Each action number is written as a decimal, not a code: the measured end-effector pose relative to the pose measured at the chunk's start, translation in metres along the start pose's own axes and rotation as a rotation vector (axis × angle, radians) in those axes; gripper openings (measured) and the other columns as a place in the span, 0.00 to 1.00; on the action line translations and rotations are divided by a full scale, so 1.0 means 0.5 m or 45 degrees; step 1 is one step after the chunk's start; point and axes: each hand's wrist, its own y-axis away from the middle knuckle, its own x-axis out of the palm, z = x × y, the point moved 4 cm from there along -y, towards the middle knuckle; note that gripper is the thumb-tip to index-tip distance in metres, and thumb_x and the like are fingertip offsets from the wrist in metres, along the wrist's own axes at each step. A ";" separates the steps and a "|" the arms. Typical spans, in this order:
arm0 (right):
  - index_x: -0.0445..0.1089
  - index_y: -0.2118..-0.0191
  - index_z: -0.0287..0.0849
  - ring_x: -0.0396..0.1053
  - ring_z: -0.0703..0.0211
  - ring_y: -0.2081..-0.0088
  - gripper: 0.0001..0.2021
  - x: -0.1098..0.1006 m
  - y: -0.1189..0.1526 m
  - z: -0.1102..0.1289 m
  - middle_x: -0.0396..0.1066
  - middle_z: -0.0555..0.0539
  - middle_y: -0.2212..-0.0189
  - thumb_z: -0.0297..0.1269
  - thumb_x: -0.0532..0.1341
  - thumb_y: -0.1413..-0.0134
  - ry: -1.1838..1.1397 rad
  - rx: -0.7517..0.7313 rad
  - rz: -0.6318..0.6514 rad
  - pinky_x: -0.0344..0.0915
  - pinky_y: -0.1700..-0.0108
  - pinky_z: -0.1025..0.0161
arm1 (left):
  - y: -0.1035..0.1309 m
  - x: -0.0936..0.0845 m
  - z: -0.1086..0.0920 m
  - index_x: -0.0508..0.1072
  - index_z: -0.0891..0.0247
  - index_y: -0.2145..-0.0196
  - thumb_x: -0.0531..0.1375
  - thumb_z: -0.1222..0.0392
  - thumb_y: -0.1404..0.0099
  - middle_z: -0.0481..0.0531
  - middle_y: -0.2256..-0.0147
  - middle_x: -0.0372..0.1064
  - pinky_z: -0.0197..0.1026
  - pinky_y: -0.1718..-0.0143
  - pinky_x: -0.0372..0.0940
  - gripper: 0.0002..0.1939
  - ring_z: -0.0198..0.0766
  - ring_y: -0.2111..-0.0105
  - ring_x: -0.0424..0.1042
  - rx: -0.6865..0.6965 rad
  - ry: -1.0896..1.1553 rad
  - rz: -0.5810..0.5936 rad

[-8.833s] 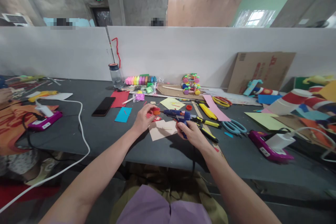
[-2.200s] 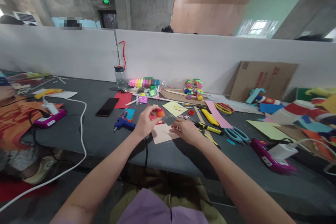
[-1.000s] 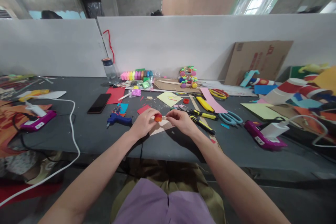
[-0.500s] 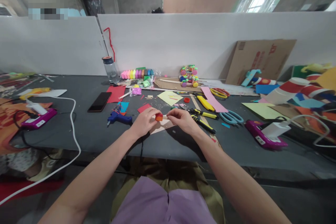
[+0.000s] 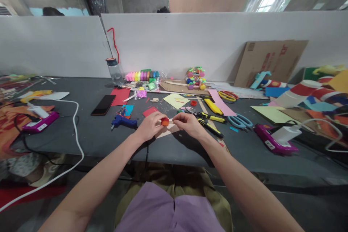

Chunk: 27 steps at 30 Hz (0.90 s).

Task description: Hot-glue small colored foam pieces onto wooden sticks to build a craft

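Left hand [image 5: 148,127] grip pinches orange-red piece [image 5: 164,121]; right hand [image 5: 188,124] grip pinches thin stick [image 5: 170,120], end hidden. Cardboard [image 5: 269,63] at far edge of tabletop [image 5: 174,151]: red lettering unclear.

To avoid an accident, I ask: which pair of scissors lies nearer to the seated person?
The blue-handled pair; the yellow-and-red one lies farther back, nearer the white partition.

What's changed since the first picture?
The right hand let go of the glue gun, now on the table left of the left hand, and pinches a pale stick. The left hand still holds an orange piece; the phone and blue scissors stayed put.
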 end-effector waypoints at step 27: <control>0.67 0.72 0.39 0.57 0.70 0.86 0.09 -0.002 -0.007 -0.033 0.63 0.56 0.86 0.39 0.63 0.57 -0.117 0.262 0.072 0.52 0.84 0.71 | -0.001 0.015 0.007 0.71 0.60 0.57 0.62 0.58 0.42 0.56 0.56 0.71 0.50 0.48 0.62 0.14 0.46 0.53 0.68 -0.007 -0.158 0.048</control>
